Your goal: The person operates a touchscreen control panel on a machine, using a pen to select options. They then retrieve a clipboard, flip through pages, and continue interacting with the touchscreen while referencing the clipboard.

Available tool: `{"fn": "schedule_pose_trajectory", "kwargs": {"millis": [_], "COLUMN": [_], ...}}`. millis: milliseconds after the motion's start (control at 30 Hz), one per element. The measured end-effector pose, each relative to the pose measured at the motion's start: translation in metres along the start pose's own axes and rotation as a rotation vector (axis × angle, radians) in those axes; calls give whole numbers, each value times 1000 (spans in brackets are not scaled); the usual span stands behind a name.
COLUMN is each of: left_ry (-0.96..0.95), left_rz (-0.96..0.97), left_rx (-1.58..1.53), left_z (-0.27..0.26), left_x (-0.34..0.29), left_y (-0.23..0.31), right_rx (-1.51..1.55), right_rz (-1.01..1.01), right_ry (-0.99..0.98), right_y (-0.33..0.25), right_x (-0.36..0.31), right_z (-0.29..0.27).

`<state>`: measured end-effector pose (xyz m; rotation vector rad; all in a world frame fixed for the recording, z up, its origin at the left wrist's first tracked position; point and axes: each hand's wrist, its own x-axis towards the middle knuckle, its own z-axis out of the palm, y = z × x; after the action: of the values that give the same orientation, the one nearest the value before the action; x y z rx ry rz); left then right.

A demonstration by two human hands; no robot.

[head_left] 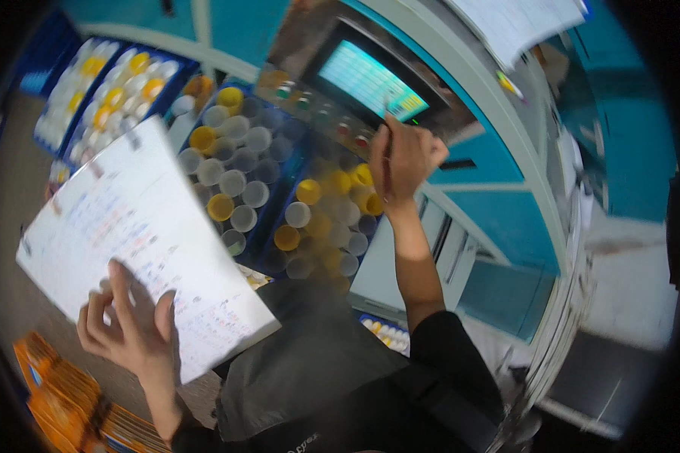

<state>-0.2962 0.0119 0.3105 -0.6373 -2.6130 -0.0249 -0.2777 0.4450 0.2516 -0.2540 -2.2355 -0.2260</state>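
My left hand (132,317) lies on a stack of white paper sheets (204,279) covered in blue and red handwriting. Its index finger stretches along the page and the thumb is spread apart. Small clips show on the stack's edges. What bears the stack from below is hidden. My right hand (408,155) is raised at the lower edge of a lit touchscreen (366,75), its fingers closed round a slim dark red pen (387,166). The pen's upper end reaches close to the screen; I cannot tell whether it touches.
Blue crates of white and yellow cups or tubes (234,181) stand below the control panel, with more crates (121,90) at the far left. Push buttons (343,128) line the panel. Orange stacked pieces (68,392) lie lower left. A teal machine cabinet (499,219) stands at right.
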Motion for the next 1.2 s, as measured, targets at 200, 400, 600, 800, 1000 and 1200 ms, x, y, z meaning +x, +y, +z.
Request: {"fn": "schedule_pose_trajectory", "kwargs": {"millis": [200,400,600,800,1000,1200], "left_ry": [56,117,73,34,-18,-80], "left_rz": [0,-18,-24,-7,21,-32], "left_rx": [-40,-3,-11,-2,11,10], "left_z": [5,9,1,1,2,-3], "left_x": [-2,1,5,5,7,3], "left_y": [5,9,10,10,7,5], "right_rx": [67,147,138,144,162,123], "right_rz": [-18,-26,-30,-34,-97,-13], "right_ry": [-66,-63,-99,-99,-76,-89], "right_y": [-5,-8,-7,-11,-16,-15], "right_x": [-7,-14,-20,-16,-6,3], "right_z": [0,8,10,9,6,2]}}
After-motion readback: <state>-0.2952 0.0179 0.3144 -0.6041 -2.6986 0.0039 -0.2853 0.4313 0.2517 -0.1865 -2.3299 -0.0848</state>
